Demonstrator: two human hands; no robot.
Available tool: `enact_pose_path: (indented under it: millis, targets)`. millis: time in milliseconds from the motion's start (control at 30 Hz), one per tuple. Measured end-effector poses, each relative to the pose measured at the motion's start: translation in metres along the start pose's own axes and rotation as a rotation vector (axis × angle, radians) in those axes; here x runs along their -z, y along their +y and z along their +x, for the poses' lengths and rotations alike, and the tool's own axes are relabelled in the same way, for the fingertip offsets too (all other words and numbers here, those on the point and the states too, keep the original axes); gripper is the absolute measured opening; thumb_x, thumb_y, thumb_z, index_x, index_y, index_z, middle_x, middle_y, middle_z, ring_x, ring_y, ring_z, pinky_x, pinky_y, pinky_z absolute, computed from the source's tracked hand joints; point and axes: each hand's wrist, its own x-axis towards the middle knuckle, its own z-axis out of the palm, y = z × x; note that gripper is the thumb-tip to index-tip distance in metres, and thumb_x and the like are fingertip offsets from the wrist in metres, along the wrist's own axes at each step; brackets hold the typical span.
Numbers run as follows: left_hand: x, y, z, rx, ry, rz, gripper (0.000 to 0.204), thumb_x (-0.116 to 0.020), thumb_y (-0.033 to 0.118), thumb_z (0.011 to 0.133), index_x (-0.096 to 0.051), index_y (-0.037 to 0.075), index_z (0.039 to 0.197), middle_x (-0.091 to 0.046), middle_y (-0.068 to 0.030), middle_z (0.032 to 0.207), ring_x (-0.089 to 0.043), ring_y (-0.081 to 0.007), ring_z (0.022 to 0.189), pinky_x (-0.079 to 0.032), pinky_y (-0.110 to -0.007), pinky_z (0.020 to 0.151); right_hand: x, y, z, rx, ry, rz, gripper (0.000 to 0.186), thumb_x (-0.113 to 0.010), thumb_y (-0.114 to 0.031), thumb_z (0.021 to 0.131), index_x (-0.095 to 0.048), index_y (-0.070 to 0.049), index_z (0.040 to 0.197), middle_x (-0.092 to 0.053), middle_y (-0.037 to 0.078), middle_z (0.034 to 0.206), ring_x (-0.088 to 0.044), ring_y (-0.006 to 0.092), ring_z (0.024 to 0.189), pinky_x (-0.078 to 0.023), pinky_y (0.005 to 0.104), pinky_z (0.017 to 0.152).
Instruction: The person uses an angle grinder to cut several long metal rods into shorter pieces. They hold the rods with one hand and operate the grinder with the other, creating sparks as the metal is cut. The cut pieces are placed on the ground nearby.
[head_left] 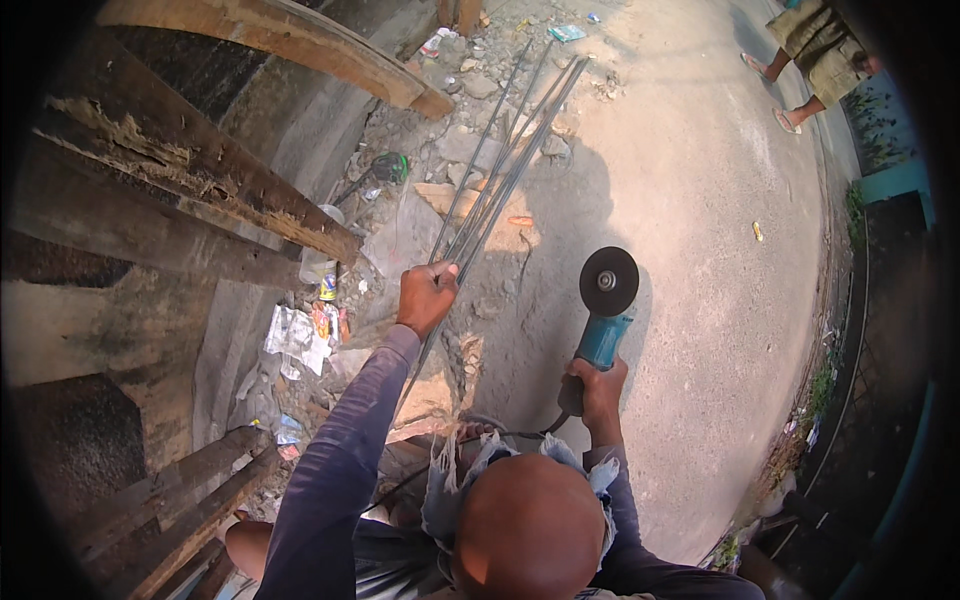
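My left hand (427, 298) is closed around a bundle of long, thin steel rods (500, 170) lying diagonally over the rubble on the ground. To its right, my right hand (600, 400) grips the dark handle of a teal angle grinder (600, 338). The grinder's dark disc (622, 292) faces up, raised apart from the rods, and a black cord (553, 427) runs from the handle toward my body. My bent knee (528, 525) shows through frayed, torn denim at the bottom centre.
Weathered timber beams (270, 50) and a stained wall (90, 400) line the left, beside broken concrete (480, 85) and litter (300, 338). A paved path (720, 320) runs along the right, bordered by a dark strip with weeds. Another person's sandalled feet (788, 118) stand at the upper right.
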Motion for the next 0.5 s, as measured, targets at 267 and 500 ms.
enact_pose_path:
  millis: [267,500]
  targets:
    - [0.002,-0.003,-0.004,0.018,0.022,0.034,0.028,-0.072,0.021,0.105,-0.082,-0.004,0.098,-0.073,-0.0134,0.072,-0.067,-0.0201,0.065,-0.053,-0.037,0.068,0.001,0.001,-0.001,-0.004,0.021,-0.043,0.022,-0.078,-0.007,0.076,-0.066,0.001,0.091,-0.070,0.011,0.080,-0.071,0.0242,0.063,-0.060,0.0390,0.062]
    - [0.022,0.003,0.012,0.072,-0.173,0.221,0.034,-0.081,0.029,0.095,-0.086,0.002,0.115,-0.083,-0.0250,0.106,-0.082,-0.0334,0.095,-0.062,-0.040,0.091,-0.007,-0.011,-0.008,-0.042,0.013,-0.017,0.027,-0.080,-0.010,0.076,-0.066,0.002,0.096,-0.072,0.013,0.080,-0.071,0.0235,0.063,-0.059,0.0363,0.063]
